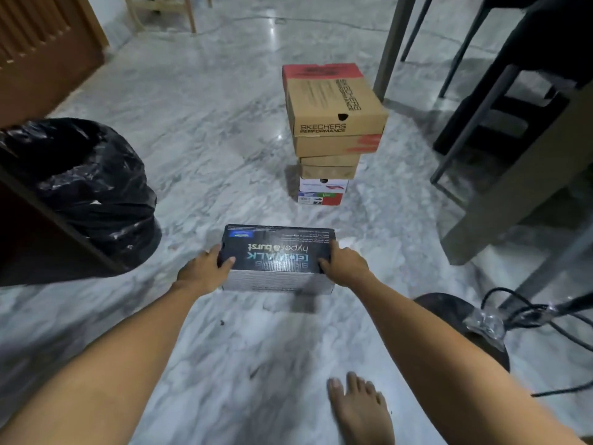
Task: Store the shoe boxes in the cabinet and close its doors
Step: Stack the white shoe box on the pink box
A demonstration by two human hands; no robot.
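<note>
head view, looking down at a grey marbled floor [224, 130]. two bare forearms reach forward from the bottom corners of the view. between the hands is a dark shoe box [278, 256] with upside-down white and blue lettering on its lid and a paler front side. the left hand [205, 269] grips the box's left end, thumb curled onto the lid and fingers wrapped round the side. the right hand [345, 263] grips the right end the same way, fingers curled over the lid's edge. whether the box rests on the floor or is just above it cannot be told; a soft shadow lies under its near edge.

farther away, near the middle of the floor, stands a stack of shoe boxes [330, 133]: a brown skechers carton with a red end on top, smaller brown boxes under it, then a white one and a red-and-green one at the bottom. the stack is well apart from the held box.

at the left edge a bin lined with a black plastic bag [86, 181] sits beside a dark wooden panel [38, 232]. dark chair legs [475, 123] stand at the upper right. black cables [539, 316] loop at the right edge. a bare foot [359, 409] is planted on the floor near the bottom edge.
</note>
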